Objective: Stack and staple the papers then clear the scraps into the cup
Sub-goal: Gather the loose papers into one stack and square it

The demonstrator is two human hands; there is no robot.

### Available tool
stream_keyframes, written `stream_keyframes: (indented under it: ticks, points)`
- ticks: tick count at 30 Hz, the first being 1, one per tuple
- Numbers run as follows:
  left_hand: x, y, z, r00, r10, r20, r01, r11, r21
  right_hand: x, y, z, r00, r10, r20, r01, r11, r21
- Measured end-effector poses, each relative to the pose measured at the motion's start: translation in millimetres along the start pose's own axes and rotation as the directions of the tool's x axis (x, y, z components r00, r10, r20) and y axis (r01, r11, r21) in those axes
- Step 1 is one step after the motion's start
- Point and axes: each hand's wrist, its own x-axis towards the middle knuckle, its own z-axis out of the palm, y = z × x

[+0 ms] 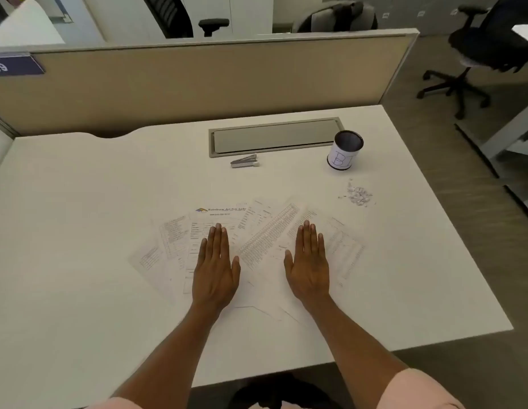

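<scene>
Several printed papers (265,231) lie fanned out on the white desk (79,231) in front of me. My left hand (216,267) rests flat, palm down, on the left sheets. My right hand (308,264) lies flat on the right sheets. Neither hand holds anything. A silver stapler (245,161) lies beyond the papers, toward the back. A dark cup (345,150) with a white label stands upright at the back right. A small heap of paper scraps (358,194) lies just in front of the cup, right of the papers.
A grey cable tray lid (274,137) is set into the desk behind the stapler. A beige partition (198,81) closes the desk's far side. The desk's right edge (451,219) drops to the floor, where an office chair (478,54) stands.
</scene>
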Motion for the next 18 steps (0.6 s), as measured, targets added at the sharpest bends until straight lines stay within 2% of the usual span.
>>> stream_keyframes:
  ticks: [5,10,18]
  points:
    - [3.8,3.1,4.9,0.999,-0.015,0.052,0.013,0.999,0.038,-5.2,0.3,2.1,0.999,0.034,0.038,-0.032,0.998,-0.058]
    - [19.2,10.2,0.1,0.995,-0.027,0.094,0.022,0.999,0.049,3.8,4.4,-0.1,0.994,0.058,0.09,-0.056,0.998,-0.035]
    - [50.8,38.2,-15.3,0.979,-0.048,0.199,0.063,0.996,-0.07,5.9,4.1,-6.9,0.975,0.207,0.083,-0.213,0.974,0.07]
